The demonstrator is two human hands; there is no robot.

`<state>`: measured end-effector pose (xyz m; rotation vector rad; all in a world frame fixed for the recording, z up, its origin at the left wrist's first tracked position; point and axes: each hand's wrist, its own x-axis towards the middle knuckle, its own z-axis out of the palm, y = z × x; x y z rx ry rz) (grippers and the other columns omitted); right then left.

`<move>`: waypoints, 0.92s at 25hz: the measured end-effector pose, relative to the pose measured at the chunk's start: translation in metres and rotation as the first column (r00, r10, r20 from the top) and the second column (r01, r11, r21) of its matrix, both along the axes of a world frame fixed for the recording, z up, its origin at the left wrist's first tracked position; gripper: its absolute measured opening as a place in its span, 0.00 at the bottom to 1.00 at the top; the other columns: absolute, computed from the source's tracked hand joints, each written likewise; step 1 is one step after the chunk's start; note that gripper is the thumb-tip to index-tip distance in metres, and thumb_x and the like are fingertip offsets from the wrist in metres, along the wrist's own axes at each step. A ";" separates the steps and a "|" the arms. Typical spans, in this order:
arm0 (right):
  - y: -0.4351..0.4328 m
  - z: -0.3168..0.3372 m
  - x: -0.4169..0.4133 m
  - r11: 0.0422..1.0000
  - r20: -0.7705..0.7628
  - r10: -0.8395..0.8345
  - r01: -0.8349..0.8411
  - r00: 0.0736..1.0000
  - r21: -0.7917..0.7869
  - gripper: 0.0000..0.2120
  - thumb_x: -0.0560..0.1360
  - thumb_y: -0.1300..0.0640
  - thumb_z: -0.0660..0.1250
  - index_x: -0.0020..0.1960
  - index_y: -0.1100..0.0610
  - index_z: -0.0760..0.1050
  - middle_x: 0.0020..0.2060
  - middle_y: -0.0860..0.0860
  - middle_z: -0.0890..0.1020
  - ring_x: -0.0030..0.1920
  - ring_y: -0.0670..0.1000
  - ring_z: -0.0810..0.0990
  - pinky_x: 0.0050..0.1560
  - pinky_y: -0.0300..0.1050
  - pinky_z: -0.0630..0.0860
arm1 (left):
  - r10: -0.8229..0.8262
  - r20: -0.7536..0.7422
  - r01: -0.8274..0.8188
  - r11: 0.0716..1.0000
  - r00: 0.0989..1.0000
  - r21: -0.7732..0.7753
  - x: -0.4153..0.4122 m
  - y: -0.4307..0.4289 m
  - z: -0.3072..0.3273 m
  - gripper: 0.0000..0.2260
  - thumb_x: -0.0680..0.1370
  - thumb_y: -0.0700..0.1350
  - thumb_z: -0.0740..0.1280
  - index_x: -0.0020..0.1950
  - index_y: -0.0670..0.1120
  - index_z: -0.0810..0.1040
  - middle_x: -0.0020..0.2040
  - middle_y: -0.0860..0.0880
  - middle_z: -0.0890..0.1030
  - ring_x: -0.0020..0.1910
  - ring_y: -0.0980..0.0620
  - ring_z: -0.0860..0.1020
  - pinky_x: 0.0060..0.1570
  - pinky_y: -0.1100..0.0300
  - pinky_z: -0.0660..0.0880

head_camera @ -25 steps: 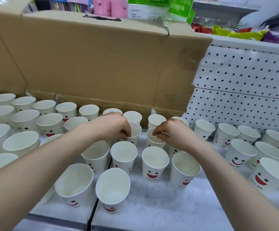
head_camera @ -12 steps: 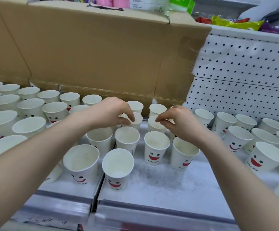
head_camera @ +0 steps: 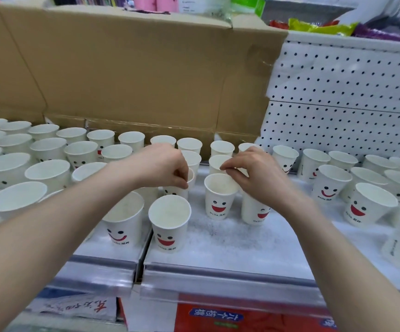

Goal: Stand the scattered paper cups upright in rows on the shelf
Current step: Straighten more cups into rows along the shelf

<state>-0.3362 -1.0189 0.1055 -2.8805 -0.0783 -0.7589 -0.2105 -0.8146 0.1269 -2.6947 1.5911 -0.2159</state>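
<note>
Many white paper cups with red smiley faces stand upright on the white shelf [head_camera: 230, 248]. My left hand [head_camera: 163, 166] pinches the rim of one cup [head_camera: 178, 191] in the middle rows. My right hand [head_camera: 254, 173] pinches the front rim of another cup [head_camera: 218, 160] just to the right. Close in front stand three cups in a loose row [head_camera: 122, 221], [head_camera: 169, 226], [head_camera: 219, 202]. A further cup [head_camera: 254, 214] sits partly under my right wrist.
A big cardboard box [head_camera: 134, 68] rises right behind the cups. A white pegboard [head_camera: 349, 92] backs the right side. Dense cups fill the left [head_camera: 48, 149] and looser ones the right [head_camera: 368, 207]. The shelf's front rail [head_camera: 218, 281] runs below.
Both hands keep their pinch on the cup rims and have drawn slightly closer to me. The view has tipped down, so the shelf's front edge now shows.
</note>
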 end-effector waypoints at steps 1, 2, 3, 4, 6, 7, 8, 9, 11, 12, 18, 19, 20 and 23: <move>0.001 0.001 0.001 1.000 -0.002 0.001 -0.001 1.000 -0.002 0.09 0.78 0.56 0.65 0.53 0.50 0.83 0.46 0.46 0.85 0.49 0.51 0.73 0.48 0.48 0.73 | 0.007 0.015 -0.007 1.000 1.000 -0.014 -0.001 -0.003 -0.001 0.05 0.72 0.54 0.71 0.41 0.54 0.83 0.28 0.60 0.75 0.29 0.62 0.71 0.31 0.61 0.69; 0.001 0.002 0.003 1.000 -0.002 0.003 -0.003 1.000 0.002 0.09 0.78 0.56 0.65 0.53 0.49 0.83 0.46 0.46 0.85 0.49 0.52 0.74 0.49 0.51 0.74 | 0.015 0.026 -0.014 0.999 1.000 -0.030 -0.002 -0.006 -0.002 0.06 0.72 0.55 0.71 0.41 0.54 0.83 0.27 0.60 0.75 0.29 0.61 0.71 0.29 0.61 0.67; 0.000 0.003 0.005 1.000 0.000 0.009 -0.009 1.000 0.008 0.09 0.78 0.55 0.64 0.53 0.49 0.83 0.47 0.46 0.85 0.50 0.52 0.74 0.49 0.53 0.75 | 0.022 0.035 -0.020 0.999 0.999 -0.045 -0.003 -0.009 -0.003 0.07 0.71 0.57 0.71 0.41 0.54 0.83 0.28 0.59 0.76 0.31 0.60 0.73 0.29 0.62 0.65; -0.001 0.003 0.007 1.000 -0.001 0.021 -0.021 1.000 0.011 0.09 0.78 0.55 0.64 0.53 0.49 0.83 0.47 0.46 0.85 0.50 0.53 0.75 0.49 0.54 0.75 | 0.029 0.043 -0.027 0.998 0.999 -0.058 -0.004 -0.012 -0.004 0.08 0.71 0.58 0.70 0.42 0.55 0.84 0.31 0.58 0.79 0.33 0.57 0.75 0.28 0.62 0.64; -0.004 0.003 0.009 0.999 -0.002 0.042 -0.042 0.999 0.010 0.09 0.78 0.55 0.64 0.52 0.49 0.83 0.47 0.46 0.85 0.49 0.52 0.75 0.49 0.54 0.75 | 0.043 0.053 -0.040 0.997 0.998 -0.070 -0.004 -0.014 -0.006 0.08 0.71 0.58 0.70 0.44 0.56 0.84 0.34 0.57 0.81 0.35 0.54 0.76 0.29 0.62 0.64; -0.005 0.003 0.010 0.999 -0.001 0.047 -0.047 0.999 0.011 0.09 0.78 0.56 0.64 0.52 0.49 0.83 0.47 0.46 0.85 0.49 0.52 0.74 0.49 0.54 0.75 | 0.047 0.056 -0.044 0.997 0.997 -0.064 -0.005 -0.013 -0.005 0.08 0.72 0.58 0.70 0.43 0.56 0.84 0.34 0.57 0.81 0.34 0.55 0.75 0.28 0.62 0.64; -0.007 0.002 0.010 0.999 0.001 0.047 -0.047 0.999 0.013 0.09 0.78 0.56 0.64 0.52 0.49 0.83 0.46 0.46 0.85 0.48 0.52 0.74 0.48 0.54 0.75 | 0.052 0.058 -0.049 0.997 0.997 -0.056 -0.005 -0.012 -0.005 0.08 0.72 0.57 0.69 0.43 0.55 0.83 0.32 0.57 0.79 0.33 0.56 0.74 0.28 0.62 0.64; -0.008 0.001 0.010 0.999 -0.001 0.043 -0.043 0.999 0.019 0.09 0.78 0.55 0.64 0.52 0.49 0.83 0.46 0.46 0.85 0.48 0.52 0.74 0.48 0.55 0.75 | 0.056 0.056 -0.053 0.997 0.997 -0.051 -0.005 -0.010 -0.004 0.08 0.71 0.57 0.70 0.42 0.55 0.83 0.30 0.57 0.78 0.31 0.57 0.73 0.28 0.62 0.65; -0.009 0.001 0.009 0.999 -0.011 0.032 -0.032 0.999 0.029 0.09 0.78 0.55 0.64 0.52 0.49 0.83 0.46 0.47 0.84 0.49 0.51 0.73 0.47 0.55 0.75 | 0.069 0.047 -0.068 0.997 0.996 -0.041 -0.005 -0.007 -0.004 0.07 0.71 0.55 0.70 0.41 0.53 0.83 0.30 0.56 0.78 0.32 0.57 0.74 0.29 0.61 0.68; -0.010 0.000 0.009 0.999 -0.017 0.031 -0.030 0.999 0.027 0.09 0.78 0.55 0.64 0.52 0.48 0.83 0.46 0.47 0.84 0.49 0.51 0.73 0.47 0.55 0.75 | 0.075 0.044 -0.074 0.997 0.996 -0.039 -0.006 -0.007 -0.004 0.07 0.71 0.55 0.71 0.41 0.53 0.83 0.31 0.56 0.78 0.33 0.55 0.75 0.30 0.61 0.69; -0.011 0.000 0.003 0.999 -0.023 0.044 -0.044 0.999 0.012 0.09 0.78 0.55 0.65 0.52 0.49 0.83 0.45 0.46 0.85 0.48 0.51 0.74 0.47 0.50 0.74 | 0.091 -0.008 -0.091 0.992 0.996 -0.088 -0.017 -0.008 -0.006 0.06 0.71 0.55 0.71 0.42 0.54 0.84 0.29 0.59 0.77 0.33 0.57 0.75 0.29 0.62 0.68; -0.011 0.000 0.001 0.999 -0.024 0.043 -0.043 0.999 0.007 0.09 0.78 0.56 0.65 0.52 0.49 0.83 0.45 0.46 0.85 0.47 0.51 0.73 0.46 0.49 0.73 | 0.090 -0.014 -0.091 0.991 0.996 -0.094 -0.019 -0.009 -0.007 0.06 0.71 0.55 0.71 0.42 0.54 0.84 0.30 0.59 0.78 0.33 0.58 0.75 0.29 0.63 0.67; -0.011 0.000 0.000 0.999 -0.025 0.043 -0.043 0.999 0.000 0.09 0.78 0.56 0.65 0.52 0.49 0.83 0.44 0.46 0.85 0.47 0.50 0.73 0.45 0.48 0.72 | 0.090 -0.018 -0.091 0.990 0.996 -0.104 -0.021 -0.010 -0.007 0.06 0.71 0.55 0.71 0.42 0.54 0.84 0.31 0.59 0.79 0.33 0.58 0.75 0.29 0.63 0.67; -0.010 0.000 -0.005 0.999 -0.039 0.043 -0.044 0.998 -0.022 0.09 0.78 0.56 0.65 0.52 0.49 0.83 0.44 0.47 0.84 0.46 0.50 0.73 0.44 0.48 0.72 | 0.105 -0.010 -0.105 0.986 0.994 -0.129 -0.025 -0.010 -0.008 0.06 0.72 0.55 0.70 0.43 0.54 0.84 0.36 0.57 0.83 0.34 0.56 0.75 0.28 0.65 0.65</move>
